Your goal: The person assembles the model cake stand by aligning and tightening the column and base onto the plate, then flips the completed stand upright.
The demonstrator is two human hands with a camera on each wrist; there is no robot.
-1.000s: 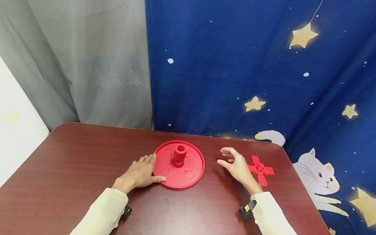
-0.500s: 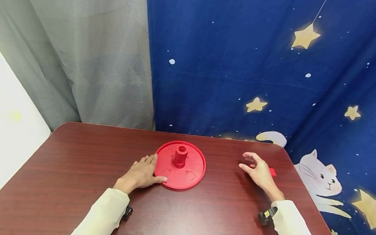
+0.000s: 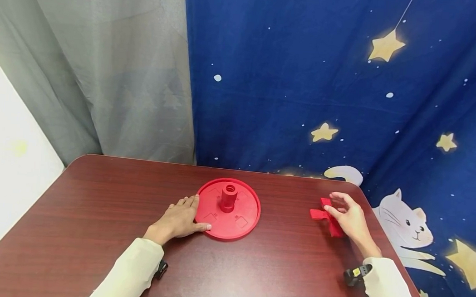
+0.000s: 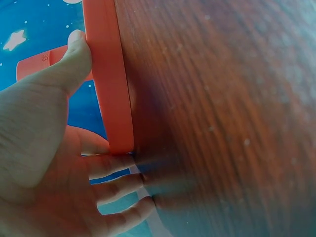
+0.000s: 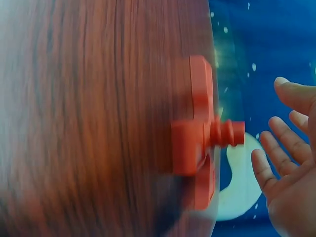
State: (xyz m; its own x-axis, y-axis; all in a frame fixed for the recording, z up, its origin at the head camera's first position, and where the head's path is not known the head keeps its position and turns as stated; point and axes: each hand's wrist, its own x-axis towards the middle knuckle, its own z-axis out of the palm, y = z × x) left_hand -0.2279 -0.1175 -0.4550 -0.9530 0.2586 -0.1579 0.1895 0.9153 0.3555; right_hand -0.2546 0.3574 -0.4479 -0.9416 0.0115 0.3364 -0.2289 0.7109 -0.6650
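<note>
A round red plastic base [image 3: 233,230] with a low rim lies on the table, and a hollow red post [image 3: 228,198] stands upright at its middle. My left hand [image 3: 178,220] rests at the base's left side. Its thumb lies over the rim, and the other fingers stretch out, fairly straight, along the outer edge and table. Far to the right, my right hand [image 3: 354,223] hovers over a red cross-shaped piece [image 3: 336,229], partly hiding it. The right wrist view shows the piece's ridged stub [image 5: 229,133] pointing up, with the loosely spread fingers apart from it.
The brown table [image 3: 254,276] ends at a rounded right corner close to the cross-shaped piece. Behind it hang a grey curtain [image 3: 140,70] and a blue star-print curtain [image 3: 274,87].
My right hand has moved right, from beside the base to over the cross-shaped piece, whose left arms show again. My left hand and the base have stayed in place.
</note>
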